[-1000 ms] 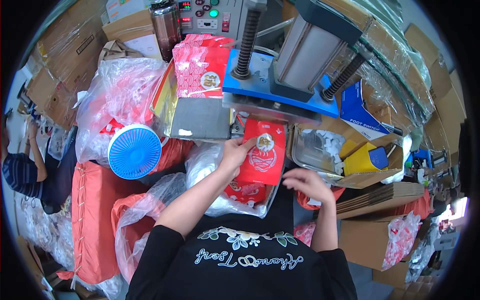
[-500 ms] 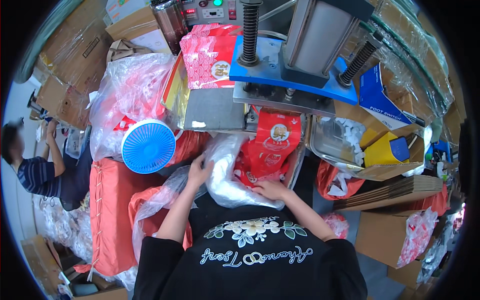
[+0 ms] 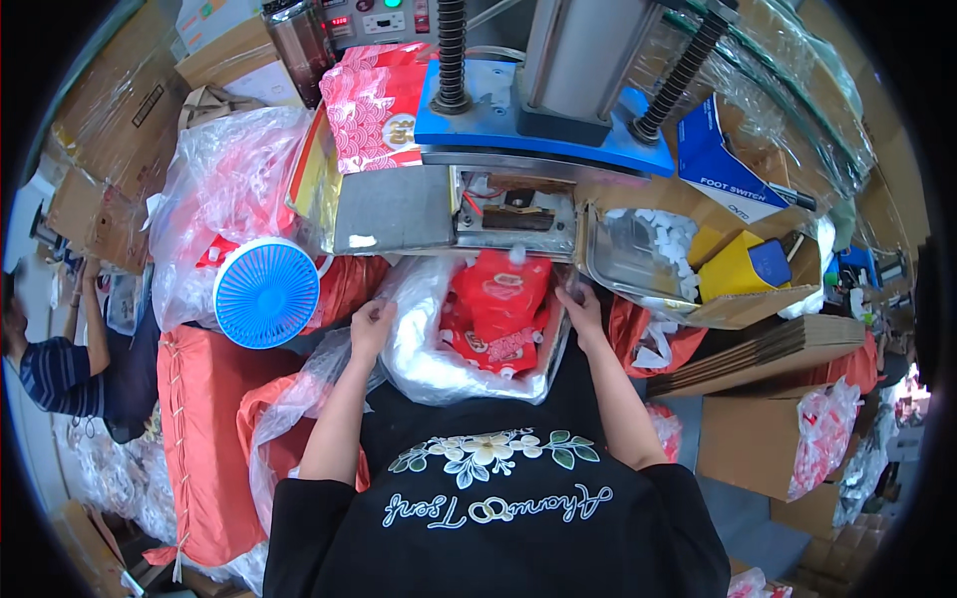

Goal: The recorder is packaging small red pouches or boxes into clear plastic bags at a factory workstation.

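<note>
While both hands hold the clear plastic liner of a carton, the red spouted pouches lie inside it, below the blue press; left hand closed in a grip on the liner's left edge; right hand pinching its right rim; risk, judged: a slipping liner could spill pouches beside the blue fan.

The press overhangs the pouches closely from behind. A fan crowds the left, a tray the right. Only the near side above the bag lies open.
</note>
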Tool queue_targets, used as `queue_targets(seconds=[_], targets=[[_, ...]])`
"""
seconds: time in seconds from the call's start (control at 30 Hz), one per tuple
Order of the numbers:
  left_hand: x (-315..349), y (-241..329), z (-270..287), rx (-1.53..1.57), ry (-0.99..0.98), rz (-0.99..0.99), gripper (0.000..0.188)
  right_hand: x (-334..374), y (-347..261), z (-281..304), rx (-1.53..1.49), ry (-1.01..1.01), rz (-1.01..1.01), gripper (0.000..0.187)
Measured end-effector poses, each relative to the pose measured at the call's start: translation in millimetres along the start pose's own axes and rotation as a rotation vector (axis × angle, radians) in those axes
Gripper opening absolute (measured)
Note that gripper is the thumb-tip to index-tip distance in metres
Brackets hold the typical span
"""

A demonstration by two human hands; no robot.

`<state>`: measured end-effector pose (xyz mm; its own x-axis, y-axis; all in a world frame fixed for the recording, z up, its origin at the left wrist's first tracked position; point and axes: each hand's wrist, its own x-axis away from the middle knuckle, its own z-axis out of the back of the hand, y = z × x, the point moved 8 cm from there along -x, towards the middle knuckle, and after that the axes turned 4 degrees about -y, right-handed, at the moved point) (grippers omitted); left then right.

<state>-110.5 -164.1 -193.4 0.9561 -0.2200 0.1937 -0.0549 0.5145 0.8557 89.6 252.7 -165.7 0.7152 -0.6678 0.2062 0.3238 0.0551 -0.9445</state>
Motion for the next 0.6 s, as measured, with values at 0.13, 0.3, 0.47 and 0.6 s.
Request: queue_targets(seconds=[0.13, 0.3, 0.47, 0.6], targets=[[5.1, 29.4, 6.4, -0.12, 0.043, -0.062, 0.037, -15.6, 19.5, 3.9, -0.144, 0.248, 0.05, 0.024], [22.9, 63.8, 17.7, -0.235, 0.123, -0.133, 0.033, 41.2, -71.3, -20.5, -0.125, -0.03, 0.432, 0.015], [53.9, 82.9, 29.5, 0.01, -0.037, -0.126, 0.027, 155.6, -120.4, -59.1, 0.352, -0.675, 0.619, 0.015], [92.4, 91.8, 35.6, -0.055, -0.217, -0.293, 0.025, 179.5, -122.1, -6.2, 0.219, -0.623, 0.497, 0.014]])
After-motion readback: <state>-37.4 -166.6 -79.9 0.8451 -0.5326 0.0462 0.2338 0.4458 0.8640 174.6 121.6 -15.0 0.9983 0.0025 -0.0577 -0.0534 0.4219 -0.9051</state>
